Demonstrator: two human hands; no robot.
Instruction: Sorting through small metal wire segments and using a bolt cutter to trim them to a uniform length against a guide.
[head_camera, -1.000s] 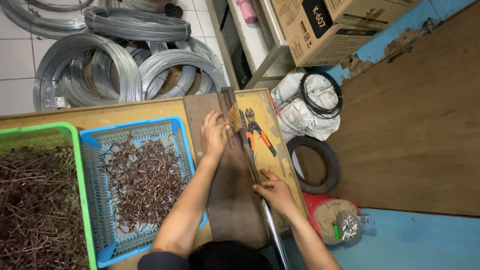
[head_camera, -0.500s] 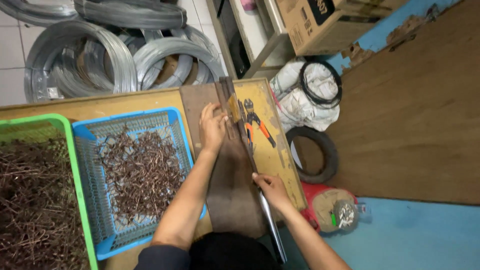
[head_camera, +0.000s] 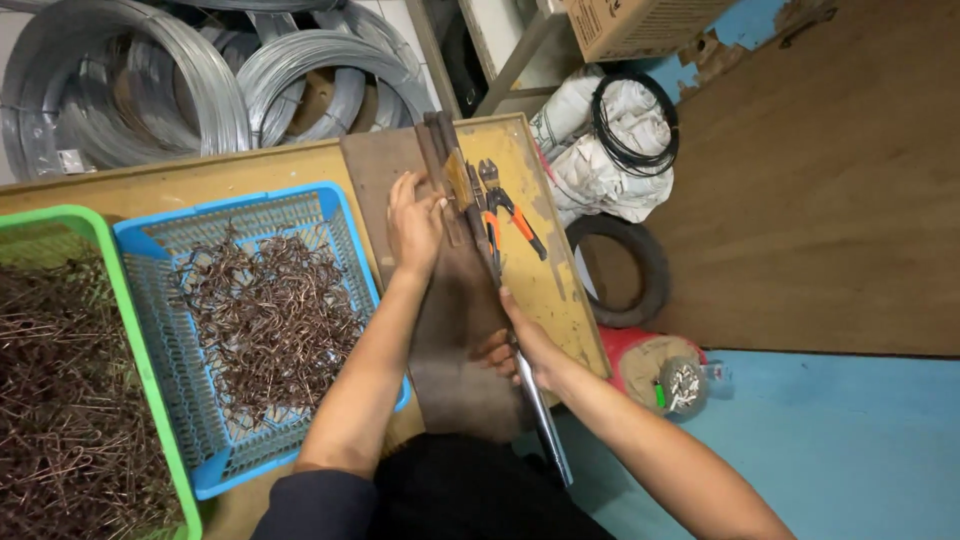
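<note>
Even indoor light (soft shadows), slight blur

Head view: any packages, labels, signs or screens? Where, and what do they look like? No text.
Cardboard box: top edge, right of centre, on the floor by a shelf frame; brown, rectangular, dark print on its side.
White sacks: right of the bench's far end; bundled, a black wire coil lying on them.
Red bag: floor, near the right forearm; open top, small metal pieces inside.
No signs or screens.

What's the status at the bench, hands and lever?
Left hand flat on the bending jig. Right hand gripping the metal lever handle. Orange-handled cutters lie just beside the jig; blue basket of bent wire left.
</note>
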